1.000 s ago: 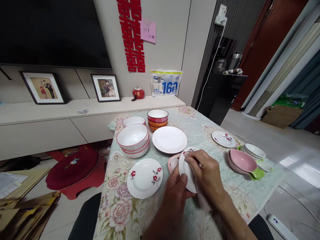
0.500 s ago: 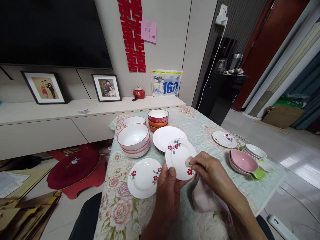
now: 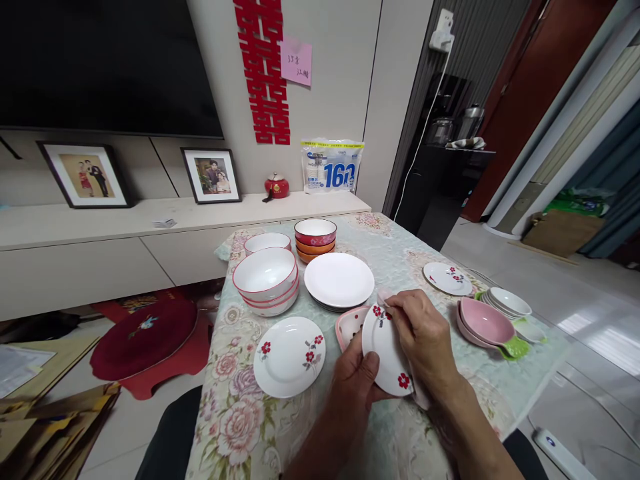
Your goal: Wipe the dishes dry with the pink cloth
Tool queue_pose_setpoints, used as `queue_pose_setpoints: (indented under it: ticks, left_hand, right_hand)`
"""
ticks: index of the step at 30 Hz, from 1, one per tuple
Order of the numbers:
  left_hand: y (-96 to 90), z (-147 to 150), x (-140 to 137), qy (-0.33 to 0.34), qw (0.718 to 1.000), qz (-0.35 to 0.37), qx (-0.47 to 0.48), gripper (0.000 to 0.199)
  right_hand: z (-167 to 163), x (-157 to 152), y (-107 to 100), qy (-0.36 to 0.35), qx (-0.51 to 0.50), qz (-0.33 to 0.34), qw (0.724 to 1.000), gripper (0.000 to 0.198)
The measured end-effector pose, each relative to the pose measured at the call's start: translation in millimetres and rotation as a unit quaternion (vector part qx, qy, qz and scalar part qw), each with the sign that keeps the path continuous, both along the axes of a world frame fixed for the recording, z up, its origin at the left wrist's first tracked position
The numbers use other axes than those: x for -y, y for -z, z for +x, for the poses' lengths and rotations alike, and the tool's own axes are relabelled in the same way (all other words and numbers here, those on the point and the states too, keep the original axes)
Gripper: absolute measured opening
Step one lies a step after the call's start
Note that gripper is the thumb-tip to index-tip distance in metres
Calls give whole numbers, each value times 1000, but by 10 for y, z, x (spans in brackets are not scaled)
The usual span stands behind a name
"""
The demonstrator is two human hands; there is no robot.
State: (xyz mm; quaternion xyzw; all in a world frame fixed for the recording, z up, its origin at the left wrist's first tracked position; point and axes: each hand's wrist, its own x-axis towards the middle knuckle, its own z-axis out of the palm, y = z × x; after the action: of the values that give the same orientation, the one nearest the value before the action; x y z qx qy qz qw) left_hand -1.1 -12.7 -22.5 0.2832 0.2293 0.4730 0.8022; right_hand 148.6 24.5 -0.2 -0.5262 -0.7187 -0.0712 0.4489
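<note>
A white plate with red flowers (image 3: 384, 350) is tilted up in my left hand (image 3: 354, 373), thumb on its face and fingers beneath. My right hand (image 3: 423, 333) pinches a pale pink cloth (image 3: 384, 297) against the plate's upper edge; more of the cloth hangs below that hand. Partly hidden behind the held plate is a pink-rimmed dish with dark spots (image 3: 346, 327). A second flowered plate (image 3: 287, 367) lies flat to the left. Just beyond stands a stack of white plates (image 3: 339, 280).
White bowls with red rims (image 3: 267, 277) are stacked at the left, orange and red bowls (image 3: 315, 237) behind. On the right are another flowered plate (image 3: 447, 279), pink leaf-handled bowls (image 3: 485, 323) and small white bowls (image 3: 510, 301). A red stool (image 3: 150, 333) stands left of the table.
The held plate has moved right and toward me and is more steeply tilted. My right hand has brought the cloth to its upper edge. The spotted dish has come into view.
</note>
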Motion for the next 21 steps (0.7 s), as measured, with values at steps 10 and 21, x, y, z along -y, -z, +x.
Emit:
queue_pose_setpoints:
  ticks: [10, 21]
  left_hand:
    - [-30, -13, -32, -103, 994, -16, 30, 63]
    - [-142, -39, -35, -100, 994, -27, 32, 45]
  right_hand:
    - [132, -88, 82, -30, -181, -145, 972, 13]
    - [170, -10, 4, -69, -256, -244, 933, 17]
